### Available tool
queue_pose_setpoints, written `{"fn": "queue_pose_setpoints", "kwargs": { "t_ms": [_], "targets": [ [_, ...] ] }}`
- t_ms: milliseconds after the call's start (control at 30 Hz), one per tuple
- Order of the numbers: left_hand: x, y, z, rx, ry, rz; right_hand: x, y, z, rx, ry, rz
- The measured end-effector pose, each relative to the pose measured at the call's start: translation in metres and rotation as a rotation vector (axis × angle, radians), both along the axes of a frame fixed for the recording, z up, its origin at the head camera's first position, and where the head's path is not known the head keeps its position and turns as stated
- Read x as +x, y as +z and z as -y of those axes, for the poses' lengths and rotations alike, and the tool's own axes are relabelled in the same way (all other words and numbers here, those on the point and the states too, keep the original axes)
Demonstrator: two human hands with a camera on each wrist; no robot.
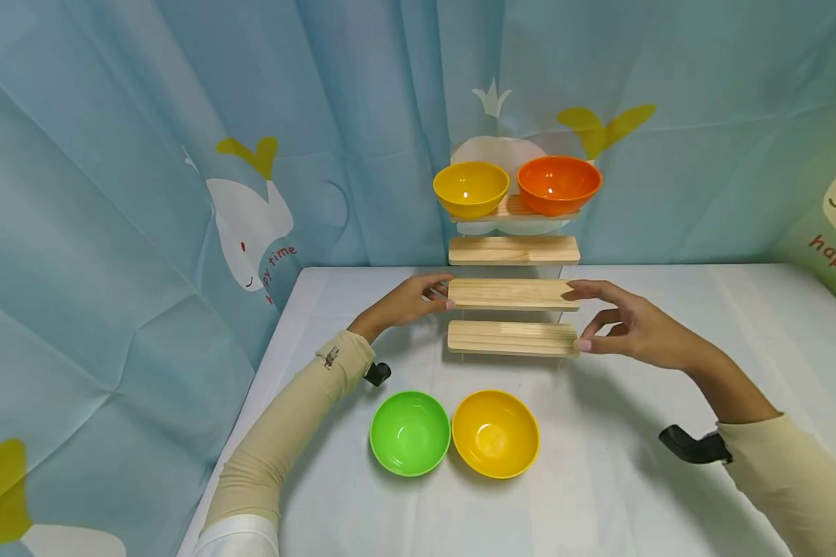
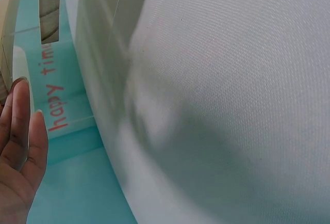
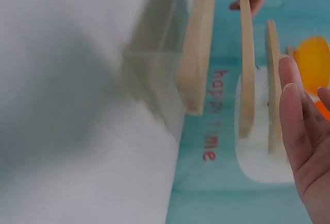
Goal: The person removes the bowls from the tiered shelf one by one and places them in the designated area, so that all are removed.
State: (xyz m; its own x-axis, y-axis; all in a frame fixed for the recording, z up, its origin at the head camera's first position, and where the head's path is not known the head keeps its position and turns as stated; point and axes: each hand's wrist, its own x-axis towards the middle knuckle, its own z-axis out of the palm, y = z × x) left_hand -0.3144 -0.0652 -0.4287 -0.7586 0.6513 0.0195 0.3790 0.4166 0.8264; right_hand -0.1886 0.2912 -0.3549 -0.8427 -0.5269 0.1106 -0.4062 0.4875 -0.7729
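While left hand point(image 1: 412, 300) pinches plank point(image 1: 508, 294) at left edge, right hand point(image 1: 634, 331) has fingers wide; best steady both edges evenly

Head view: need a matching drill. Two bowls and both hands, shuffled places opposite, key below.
1. glossy round green bowl
2. glossy round red-orange bowl
3. left hand
4. right hand

A. at the right side of the four-tiered pale wooden stand
B. on the white table
C. at the stand's left side
D. on the stand's top tier

Pairs: 1-B, 2-D, 3-C, 4-A
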Motion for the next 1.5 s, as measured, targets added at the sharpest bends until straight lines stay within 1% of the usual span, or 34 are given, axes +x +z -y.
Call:
{"fn": "queue_pose_setpoints", "kwargs": {
  "t_ms": [200, 367, 467, 600, 800, 1000, 1133, 1367, 1500],
  "targets": [
    [0.001, 0.001, -0.001, 0.008, -0.001, 0.008, -0.015, 0.012, -0.013, 0.018, -0.082, -0.021],
    [0.0, 0.001, -0.001, 0.007, -0.009, 0.006, -0.027, 0.026, -0.022, 0.016, -0.149, -0.014],
    [0.009, 0.014, -0.001, -0.009, -0.02, 0.015, -0.035, 0.033, -0.025, 0.023, -0.191, -0.006],
    [0.022, 0.033, 0.0, -0.028, -0.03, 0.037, -0.048, 0.037, -0.028, 0.018, -0.233, 0.002],
    [0.023, 0.034, 0.0, -0.014, -0.037, 0.041, -0.066, 0.045, -0.03, 0.001, -0.285, -0.006],
    [0.023, 0.034, 0.001, -0.01, -0.038, 0.029, -0.084, 0.053, -0.03, -0.025, -0.326, 0.017],
    [0.021, 0.032, 0.0, -0.013, -0.04, 0.025, -0.093, 0.058, -0.027, -0.034, -0.341, 0.027],
    [0.001, 0.003, -0.001, 0.011, -0.016, 0.029, -0.105, 0.067, -0.02, -0.097, -0.332, 0.058],
    [-0.002, -0.002, -0.001, 0.021, -0.012, 0.016, -0.112, 0.071, -0.014, -0.13, -0.336, 0.082]
  ]
}}
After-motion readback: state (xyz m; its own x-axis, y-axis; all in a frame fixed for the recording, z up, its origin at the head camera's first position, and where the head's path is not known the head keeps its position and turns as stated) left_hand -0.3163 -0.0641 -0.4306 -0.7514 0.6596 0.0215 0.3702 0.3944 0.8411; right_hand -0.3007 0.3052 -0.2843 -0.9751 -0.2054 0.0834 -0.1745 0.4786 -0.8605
